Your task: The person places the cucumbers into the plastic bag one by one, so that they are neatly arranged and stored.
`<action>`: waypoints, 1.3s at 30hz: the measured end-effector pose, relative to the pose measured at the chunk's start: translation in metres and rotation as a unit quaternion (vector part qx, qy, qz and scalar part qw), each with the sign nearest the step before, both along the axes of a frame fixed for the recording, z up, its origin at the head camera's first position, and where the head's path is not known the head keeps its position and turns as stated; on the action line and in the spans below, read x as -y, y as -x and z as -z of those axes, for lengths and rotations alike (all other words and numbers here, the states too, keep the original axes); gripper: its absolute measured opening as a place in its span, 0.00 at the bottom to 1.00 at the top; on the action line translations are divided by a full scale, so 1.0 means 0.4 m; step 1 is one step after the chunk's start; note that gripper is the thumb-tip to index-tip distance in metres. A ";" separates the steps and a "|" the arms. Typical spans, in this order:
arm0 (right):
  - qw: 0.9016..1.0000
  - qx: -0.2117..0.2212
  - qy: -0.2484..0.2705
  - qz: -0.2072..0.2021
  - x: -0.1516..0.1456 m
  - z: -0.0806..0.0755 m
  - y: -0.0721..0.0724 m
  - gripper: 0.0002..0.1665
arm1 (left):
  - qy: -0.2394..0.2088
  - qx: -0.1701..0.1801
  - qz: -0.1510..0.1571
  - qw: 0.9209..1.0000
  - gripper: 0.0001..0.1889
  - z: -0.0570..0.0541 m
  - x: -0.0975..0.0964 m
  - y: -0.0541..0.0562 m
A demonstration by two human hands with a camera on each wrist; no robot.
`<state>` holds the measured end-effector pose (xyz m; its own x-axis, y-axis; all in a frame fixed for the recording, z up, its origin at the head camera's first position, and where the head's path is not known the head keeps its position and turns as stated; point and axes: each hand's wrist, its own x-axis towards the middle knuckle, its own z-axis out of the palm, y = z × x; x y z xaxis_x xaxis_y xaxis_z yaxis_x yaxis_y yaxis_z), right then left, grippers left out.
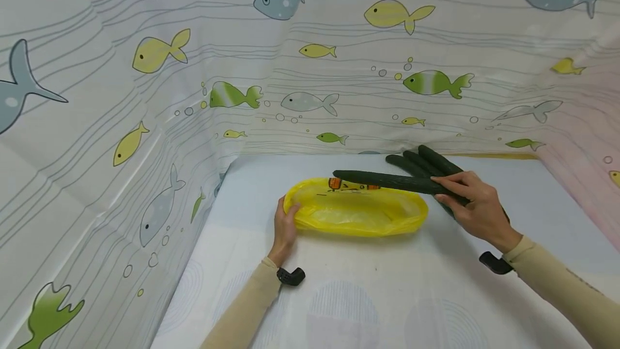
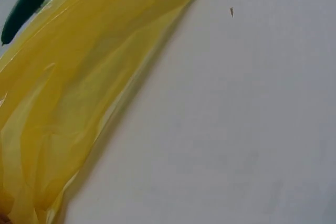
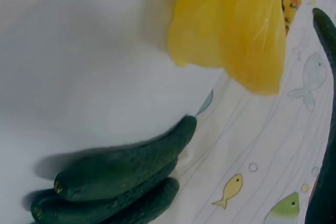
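Observation:
My left hand grips the left rim of a yellow plastic bag, its mouth spread wide and facing up. In the left wrist view the bag fills the left side, with a dark cucumber tip past it. A long dark green cucumber is held near its right end by my right hand, lying nearly level over the bag's far rim. Under and behind that hand, several more cucumbers lie side by side; the right wrist view shows these cucumbers on the table surface.
A white table with pale printed shapes lies under everything. Fish-patterned sheeting rises behind and along the left side, and a pinkish sheet stands at the right.

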<state>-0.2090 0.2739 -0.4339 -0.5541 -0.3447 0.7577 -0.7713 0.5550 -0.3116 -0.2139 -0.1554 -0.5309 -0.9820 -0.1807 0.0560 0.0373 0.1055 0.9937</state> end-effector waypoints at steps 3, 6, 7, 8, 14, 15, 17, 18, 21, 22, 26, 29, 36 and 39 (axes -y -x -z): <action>1.000 0.001 -0.008 -0.018 0.019 0.002 0.001 0.30 | -0.003 -0.003 0.001 1.000 0.28 0.000 0.002 0.000; 1.000 0.006 -0.012 -0.026 0.034 0.007 0.002 0.28 | -0.008 -0.005 0.001 1.000 0.27 0.002 0.004 0.001; 0.999 0.010 -0.012 -0.029 0.038 0.008 0.002 0.26 | -0.009 -0.004 0.001 1.000 0.27 0.003 0.004 0.002; 0.999 0.013 -0.013 -0.032 0.043 0.009 0.002 0.23 | -0.010 -0.003 0.002 1.000 0.27 0.004 0.005 0.002; 0.999 0.020 -0.010 -0.048 0.070 0.015 0.009 0.20 | -0.009 0.001 0.001 1.000 0.26 0.005 0.004 0.004; 0.999 0.018 -0.010 -0.049 0.075 0.016 0.011 0.21 | -0.008 0.001 0.001 1.000 0.26 0.004 0.004 0.004; 0.999 0.017 -0.015 -0.049 0.084 0.019 0.015 0.26 | -0.006 0.000 0.001 1.000 0.27 0.003 0.004 0.004; 0.999 0.017 -0.018 -0.048 0.089 0.020 0.016 0.29 | -0.005 0.001 0.001 1.000 0.27 0.003 0.004 0.003; 0.998 0.022 -0.025 -0.047 0.104 0.027 0.021 0.30 | -0.003 0.001 0.002 1.000 0.27 0.003 0.003 0.003; 0.998 0.025 -0.028 -0.047 0.108 0.030 0.023 0.30 | -0.003 0.000 0.002 1.000 0.27 0.003 0.003 0.002; 0.997 0.048 -0.030 -0.049 0.127 0.040 0.029 0.28 | -0.006 -0.002 0.002 1.000 0.27 0.006 0.004 0.002; 0.996 0.067 -0.031 -0.048 0.141 0.047 0.035 0.27 | -0.012 -0.002 0.004 1.000 0.27 0.008 0.005 0.001; 0.992 0.100 -0.069 -0.043 0.180 0.054 0.044 0.23 | -0.020 -0.007 0.010 1.000 0.27 0.005 0.001 -0.001; 0.988 0.123 -0.080 -0.044 0.202 0.060 0.046 0.21 | -0.016 -0.009 0.011 1.000 0.26 0.008 0.001 0.002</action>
<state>-0.2272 0.1930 -0.4580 -0.6770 -0.5041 0.5362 -0.7309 0.5461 -0.4094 -0.2146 -0.1559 -0.5339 -0.9845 -0.1611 0.0689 0.0577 0.0730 0.9957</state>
